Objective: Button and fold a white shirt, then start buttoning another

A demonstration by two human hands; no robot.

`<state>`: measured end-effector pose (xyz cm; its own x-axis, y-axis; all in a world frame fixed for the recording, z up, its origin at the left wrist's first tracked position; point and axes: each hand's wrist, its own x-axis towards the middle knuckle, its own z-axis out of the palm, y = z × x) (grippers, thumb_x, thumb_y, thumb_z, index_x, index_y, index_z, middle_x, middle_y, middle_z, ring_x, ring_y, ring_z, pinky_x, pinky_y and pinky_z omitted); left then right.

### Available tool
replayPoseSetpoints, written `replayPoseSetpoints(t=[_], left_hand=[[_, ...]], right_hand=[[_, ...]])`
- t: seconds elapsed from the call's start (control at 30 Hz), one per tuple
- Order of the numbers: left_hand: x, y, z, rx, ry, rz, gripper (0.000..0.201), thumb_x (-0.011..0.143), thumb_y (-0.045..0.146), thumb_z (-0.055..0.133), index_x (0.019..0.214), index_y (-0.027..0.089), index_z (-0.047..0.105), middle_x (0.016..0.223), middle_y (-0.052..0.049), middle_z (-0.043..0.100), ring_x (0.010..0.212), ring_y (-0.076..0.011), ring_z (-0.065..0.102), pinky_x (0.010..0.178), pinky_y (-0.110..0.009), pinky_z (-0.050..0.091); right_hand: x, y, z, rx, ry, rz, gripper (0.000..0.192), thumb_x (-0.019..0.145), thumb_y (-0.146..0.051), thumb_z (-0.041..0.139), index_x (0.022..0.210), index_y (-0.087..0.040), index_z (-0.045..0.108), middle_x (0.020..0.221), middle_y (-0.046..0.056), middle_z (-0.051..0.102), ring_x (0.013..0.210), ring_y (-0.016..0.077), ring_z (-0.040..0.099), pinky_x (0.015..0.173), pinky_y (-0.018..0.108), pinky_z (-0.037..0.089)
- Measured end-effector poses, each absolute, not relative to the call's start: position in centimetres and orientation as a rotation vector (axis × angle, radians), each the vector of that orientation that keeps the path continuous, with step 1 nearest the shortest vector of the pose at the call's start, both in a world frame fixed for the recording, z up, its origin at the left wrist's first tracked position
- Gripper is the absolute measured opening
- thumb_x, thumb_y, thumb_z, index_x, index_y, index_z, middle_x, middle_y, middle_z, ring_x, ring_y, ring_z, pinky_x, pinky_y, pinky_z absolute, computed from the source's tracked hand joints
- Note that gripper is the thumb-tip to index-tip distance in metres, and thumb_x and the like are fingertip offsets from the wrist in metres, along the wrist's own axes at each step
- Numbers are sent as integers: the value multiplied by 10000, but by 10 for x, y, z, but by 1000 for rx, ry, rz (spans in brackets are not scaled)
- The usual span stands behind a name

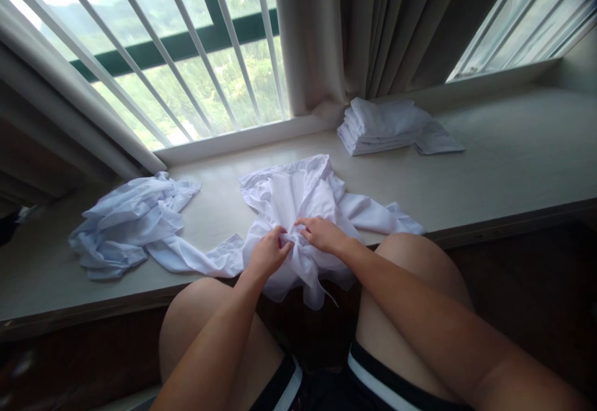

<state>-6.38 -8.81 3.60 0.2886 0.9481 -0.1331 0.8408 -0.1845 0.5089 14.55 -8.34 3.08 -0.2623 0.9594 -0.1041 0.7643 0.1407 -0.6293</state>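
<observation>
White crumpled shirt [305,212] at the front edge of the pale window ledge [489,162], hem hanging over between the knees. Left hand [267,254] and right hand [324,234] pinching bunched fabric, fingers closed on it. Rumpled pale blue garment [128,224] to the left; folded white stack [385,126] near the curtain [354,32].

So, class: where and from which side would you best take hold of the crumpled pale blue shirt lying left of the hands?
Probably the loose sleeve of the pale blue shirt, approached from the near edge of the ledge. It trails flat and free of the bunched body, close to the left hand.
</observation>
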Motion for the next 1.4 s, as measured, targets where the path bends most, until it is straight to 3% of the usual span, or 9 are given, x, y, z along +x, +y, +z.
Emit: replayPoseSetpoints(t=[0.13, 0.27, 0.33, 0.4, 0.53, 0.73, 1.07, 1.23, 1.4], left_hand=[[-68, -87, 44, 2091, 1763, 206, 305, 942, 513, 578, 949, 235, 702, 897, -60, 714, 854, -235, 661, 759, -302, 416], [-74, -81, 48, 2115, 1823, 269, 434, 977, 501, 537, 708, 206, 709, 966, -98, 685, 984, -255, 643, 873, -335, 461], [-76, -79, 49, 2139, 1834, 363, 306, 948, 417, 600, 767, 211, 737, 1044, -100, 665, 1081, -263, 613, 954, -341, 465], [-79, -79, 47, 2141, 1854, 428, 141, 907, 310, 636, 927, 227, 749, 1127, -94, 648, 1150, -264, 590, 1004, -341, 464], [-83, -79, 38, 2057, 1904, 391, 301, 854, 216, 616, 1146, 243, 684, 1200, -91, 640, 1172, -258, 615, 992, -328, 481], [-91, -74, 28, 1908, 1947, 269, 223, 903, 302, 567, 1075, 227, 687, 1124, -85, 729, 1059, -237, 691, 926, -317, 491], [-106, -55, 20, 1753, 2038, 154, 349, 930, 437, 515, 884, 171, 736, 1003, -170, 778, 1007, -313, 735, 838, -350, 504], [-110, -56, 15, 1682, 2075, 230, 271, 872, 388, 564, 861, 171, 725, 984, -173, 774, 1003, -326, 730, 834, -359, 501], [-105, -54, 12, 1611, 2010, 441, 135, 831, 282, 570, 758, 182, 623, 872, -114, 738, 913, -277, 713, 787, -329, 484]], right_hand=[[143, -84, 33, -1856, -2124, 848, 358, 1022, -318, 524, 1328, -217, 681, 1115, 120, 746, 1013, 239, 710, 837, 269, 475], [137, -82, 32, -1985, -2130, 660, 324, 1038, -382, 490, 1068, -182, 744, 1035, 120, 751, 984, 250, 715, 818, 278, 477], [133, -81, 32, -1947, -2098, 543, 306, 1038, -371, 488, 1060, -196, 738, 1089, 112, 732, 1017, 241, 703, 844, 276, 480], [130, -81, 30, -1861, -2066, 460, 301, 1026, -319, 493, 1240, -238, 689, 1235, 96, 683, 1072, 224, 685, 873, 270, 484], [129, -79, 19, -1823, -2099, 501, 539, 1008, -262, 485, 1546, -299, 465, 1416, 83, 579, 1185, 230, 648, 937, 285, 490], [133, -71, 7, -1955, -2082, 616, 423, 1054, -349, 446, 1455, -266, 551, 1328, 96, 646, 1192, 249, 653, 980, 315, 470], [132, -70, 12, -2113, -1955, 581, 241, 1022, -366, 482, 1081, -205, 653, 1047, 97, 728, 1017, 254, 721, 819, 300, 485], [136, -70, 4, -2014, -1667, 725, 340, 896, -149, 469, 1218, -236, 535, 970, 44, 715, 844, 209, 740, 733, 267, 496], [136, -65, -6, -1617, -1208, 1030, 564, 821, -251, 498, 1364, -225, 349, 914, 5, 666, 459, 146, 619, 462, 252, 440]])
